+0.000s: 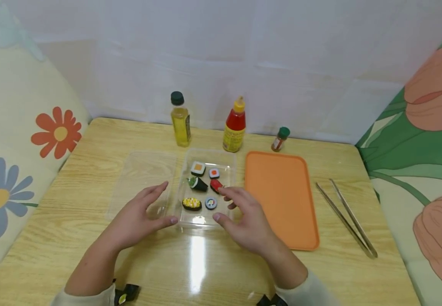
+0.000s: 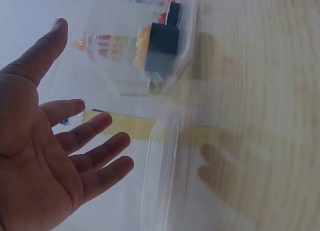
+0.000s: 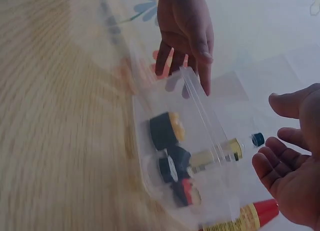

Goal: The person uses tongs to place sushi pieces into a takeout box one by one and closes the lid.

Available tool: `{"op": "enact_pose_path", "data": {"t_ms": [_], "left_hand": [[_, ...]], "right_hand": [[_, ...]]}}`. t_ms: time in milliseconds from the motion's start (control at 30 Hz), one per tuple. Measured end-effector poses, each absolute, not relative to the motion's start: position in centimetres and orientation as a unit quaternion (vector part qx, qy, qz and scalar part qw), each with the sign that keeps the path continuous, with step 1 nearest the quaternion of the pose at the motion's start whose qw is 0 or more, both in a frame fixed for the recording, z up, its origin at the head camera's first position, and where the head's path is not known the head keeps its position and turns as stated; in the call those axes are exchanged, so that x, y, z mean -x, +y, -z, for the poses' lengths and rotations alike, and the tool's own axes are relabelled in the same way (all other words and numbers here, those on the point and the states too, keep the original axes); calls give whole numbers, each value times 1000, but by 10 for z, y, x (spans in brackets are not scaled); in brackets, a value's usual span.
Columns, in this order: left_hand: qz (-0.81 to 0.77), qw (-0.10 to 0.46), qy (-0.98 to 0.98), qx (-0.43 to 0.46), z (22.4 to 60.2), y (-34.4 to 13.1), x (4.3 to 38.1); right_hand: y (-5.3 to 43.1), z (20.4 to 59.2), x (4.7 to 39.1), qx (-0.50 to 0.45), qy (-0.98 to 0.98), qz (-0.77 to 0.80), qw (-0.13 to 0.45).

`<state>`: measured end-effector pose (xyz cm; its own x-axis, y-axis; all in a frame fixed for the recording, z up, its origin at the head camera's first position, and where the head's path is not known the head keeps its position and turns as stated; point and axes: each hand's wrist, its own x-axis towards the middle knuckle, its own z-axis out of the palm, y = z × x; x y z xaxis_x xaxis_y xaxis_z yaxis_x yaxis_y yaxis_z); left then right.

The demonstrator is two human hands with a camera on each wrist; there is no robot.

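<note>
A clear plastic box (image 1: 205, 226) holds several toy sushi pieces, among them a corn-topped piece (image 1: 192, 204), a green-tipped hand roll (image 1: 198, 184) and a red-topped piece (image 1: 215, 185). On its left side my left hand (image 1: 138, 216) hovers with fingers spread, over the near part of a flat clear lid (image 1: 140, 170). My right hand (image 1: 247, 219) is above the box's right edge, its fingers loosely bent and holding nothing. In the right wrist view both hands show on either side of the box wall (image 3: 210, 111).
An orange tray (image 1: 278, 199) lies right of the box, with metal tongs (image 1: 348, 219) beyond it. Along the back stand an oil bottle (image 1: 181, 123), a red sauce bottle (image 1: 235, 127) and a small green-capped jar (image 1: 280, 139). A white cloth (image 1: 221, 55) hangs behind.
</note>
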<state>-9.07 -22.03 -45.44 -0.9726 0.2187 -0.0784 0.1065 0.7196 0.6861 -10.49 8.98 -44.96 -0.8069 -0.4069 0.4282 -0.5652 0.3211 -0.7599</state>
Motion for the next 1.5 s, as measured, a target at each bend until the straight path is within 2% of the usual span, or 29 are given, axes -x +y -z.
{"op": "enact_pose_path", "data": {"t_ms": [300,700,1033,1167,1333,1500], "left_hand": [[-360,79,927,-65,449,-243,85],[-347,60,935,-40,447,-279,76],[-334,50,941,-19,454,-299,70],[-329,50,943,-10,457,-306,68],[-332,55,942,0,461,-312,66],[-337,70,939,10,465,-318,66]], "right_hand": [[58,455,93,-311,-803,-506,46],[10,459,73,-374,-778,-503,37],[-21,476,60,-379,-774,-507,16],[-31,481,57,-364,-798,-479,-21],[-42,488,56,-330,-834,-431,-98],[-51,494,57,-306,-843,-421,-136]]}}
